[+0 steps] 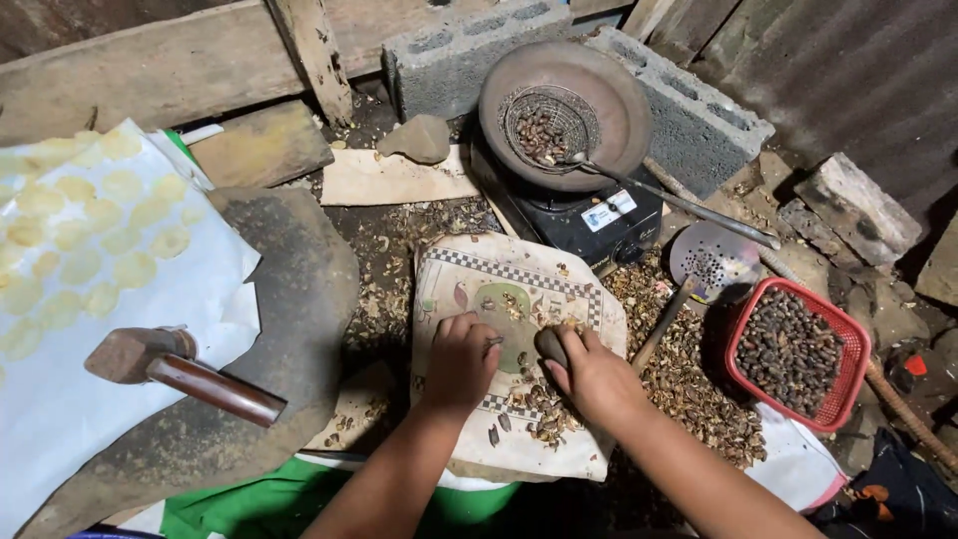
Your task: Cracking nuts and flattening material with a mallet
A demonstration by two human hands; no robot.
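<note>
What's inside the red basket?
The red basket is filled with small dark brown nuts or seeds, heaped almost to its rim. Whatever lies beneath the top layer is covered, so the bottom cannot be seen.

The right hand grips a smooth, dark matt stone; the left hand presses on a worn, patterned cloth strewn with rough brown shells. The basket is glossy red plastic mesh. The pan is dull, sooty metal, its strainer wire. Concrete blocks look coarse and grey; the hammer handle is polished wood; white paper is matt
</note>
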